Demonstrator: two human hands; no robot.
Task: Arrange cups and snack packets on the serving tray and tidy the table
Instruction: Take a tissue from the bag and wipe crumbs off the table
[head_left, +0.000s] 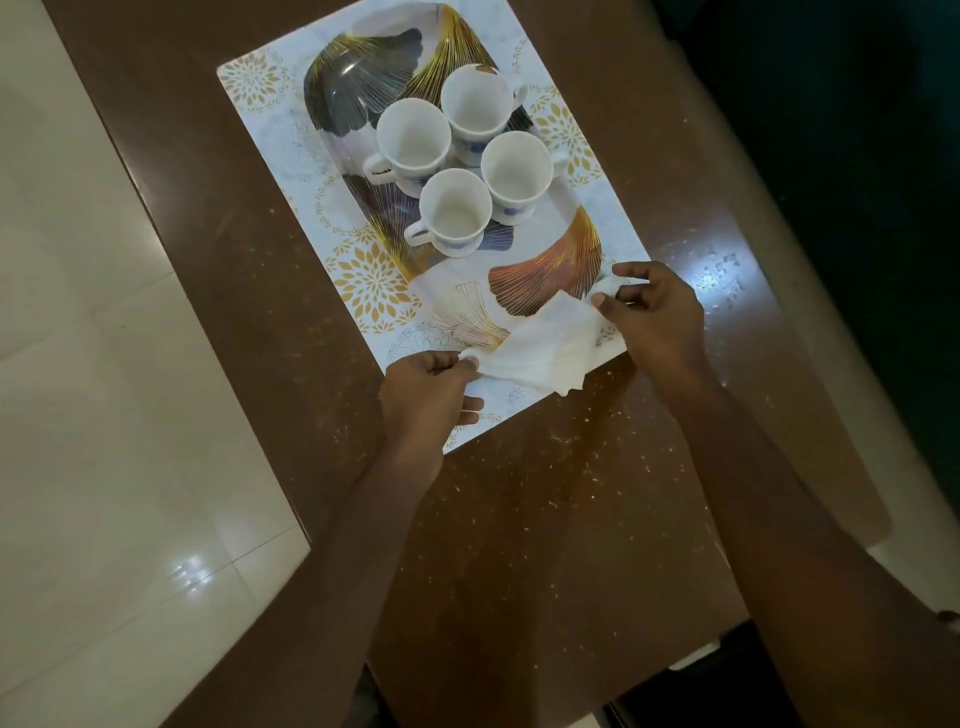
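Forearms: two bare arms reach in from the near edge, over the glossy brown speckled table top (545, 519).
Left hand (423, 397): fingers pinched together on the near-left corner of a thin white tissue (540, 348), just over the near edge of the mat.
Right hand (657, 317): thumb and fingertips closed on the tissue's far-right corner, beside the near end of the tray.
Tissue: stretched between both hands, creased, lying partly over the tray's near end and partly over the mat.
Tray: a long oval serving tray with gold, grey and copper fan-leaf print (550, 275), set lengthwise on the mat.
Cups: four white handled ceramic cups with blue motifs stand upright and empty in a tight cluster around the tray's middle: far cup (477, 104), left cup (413, 140), right cup (517, 169), near cup (454, 210).
Mat: a white rectangular placemat with gold flower medallions (371, 283), lying askew on the table.
Floor: pale glossy tiles (104, 415) to the left.
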